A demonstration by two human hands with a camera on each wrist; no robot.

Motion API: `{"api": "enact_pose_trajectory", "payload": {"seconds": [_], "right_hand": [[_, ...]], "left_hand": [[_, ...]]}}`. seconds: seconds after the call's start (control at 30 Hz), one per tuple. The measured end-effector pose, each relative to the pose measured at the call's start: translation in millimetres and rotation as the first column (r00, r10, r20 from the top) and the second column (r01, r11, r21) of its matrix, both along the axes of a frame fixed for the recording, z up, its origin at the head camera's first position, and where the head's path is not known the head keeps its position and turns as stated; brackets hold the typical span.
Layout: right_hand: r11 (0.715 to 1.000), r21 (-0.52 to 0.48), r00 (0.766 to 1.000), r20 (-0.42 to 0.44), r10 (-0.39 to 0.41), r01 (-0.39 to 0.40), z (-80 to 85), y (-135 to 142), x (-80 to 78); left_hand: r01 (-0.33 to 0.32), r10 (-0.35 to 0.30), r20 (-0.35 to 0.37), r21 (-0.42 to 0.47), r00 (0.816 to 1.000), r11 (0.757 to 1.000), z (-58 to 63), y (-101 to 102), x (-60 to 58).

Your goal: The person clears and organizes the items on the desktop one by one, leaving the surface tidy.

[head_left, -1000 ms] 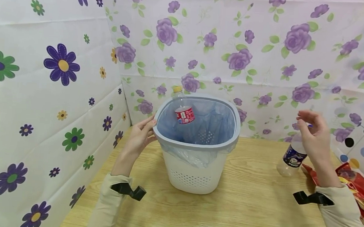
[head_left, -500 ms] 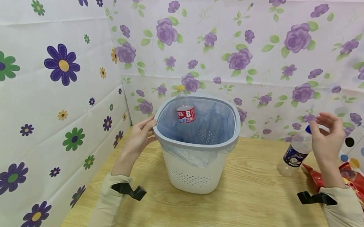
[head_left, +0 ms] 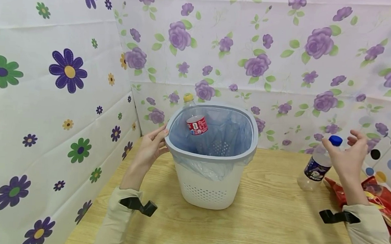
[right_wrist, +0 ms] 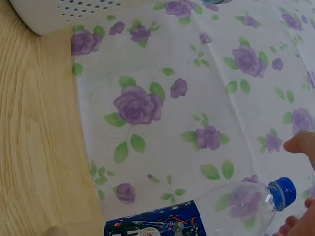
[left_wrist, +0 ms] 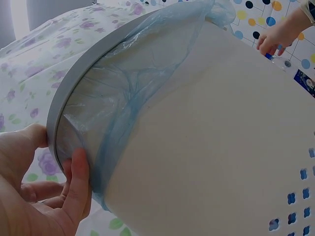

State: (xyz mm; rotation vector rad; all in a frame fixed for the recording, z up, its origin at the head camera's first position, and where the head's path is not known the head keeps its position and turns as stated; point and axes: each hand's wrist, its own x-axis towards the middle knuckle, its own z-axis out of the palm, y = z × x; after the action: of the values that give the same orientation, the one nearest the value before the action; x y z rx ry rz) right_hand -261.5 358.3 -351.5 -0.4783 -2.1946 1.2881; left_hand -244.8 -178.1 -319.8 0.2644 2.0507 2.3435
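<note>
A white bin [head_left: 196, 178] with a grey rim stands on the table, lined with a pale blue plastic bag [head_left: 209, 169]. My left hand [head_left: 150, 145] grips its rim at the left, thumb on one side and fingers on the outer wall [left_wrist: 76, 194]. Inside the bin leans a clear bottle [head_left: 196, 125] with a red label, its yellow cap poking above the rim. At the right, a clear plastic bottle [head_left: 317, 168] with a dark blue label and blue cap stands upright. Around its neck my right hand [head_left: 349, 161] is spread, thumb and fingers apart from the cap [right_wrist: 282, 193].
A crumpled red and yellow packet [head_left: 380, 197] lies at the right edge, behind my right wrist. Wooden tabletop [head_left: 270, 212] lies between bin and bottle. Flowered cloth walls [head_left: 281, 118] rise at the back and left.
My right hand has moved right, then opened its fingers around the blue-capped bottle's top. The red-label bottle has rolled and shifted slightly inside the bin. My left hand stays at the rim.
</note>
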Motion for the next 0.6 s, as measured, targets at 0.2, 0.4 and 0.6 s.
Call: {"api": "enact_pose_trajectory", "payload": {"seconds": [0.2, 0.4, 0.6], "right_hand": [[0.991, 0.032, 0.979, 0.163, 0.123, -0.13, -7.5, 6, -1.1], [0.981, 0.012, 0.96, 0.207, 0.186, -0.193, -12.9, 10, -2.8], [0.97, 0.006, 0.946, 0.224, 0.234, -0.241, -16.3, 11, -2.0]], "left_hand": [[0.004, -0.004, 0.0, 0.01, 1.0, 1.0, -0.8, 0, -1.0], [0.007, -0.007, -0.003, 0.016, 1.0, 1.0, -0.7, 0, -0.5], [0.007, -0.007, -0.002, 0.017, 1.0, 1.0, -0.4, 1, -0.4]]}}
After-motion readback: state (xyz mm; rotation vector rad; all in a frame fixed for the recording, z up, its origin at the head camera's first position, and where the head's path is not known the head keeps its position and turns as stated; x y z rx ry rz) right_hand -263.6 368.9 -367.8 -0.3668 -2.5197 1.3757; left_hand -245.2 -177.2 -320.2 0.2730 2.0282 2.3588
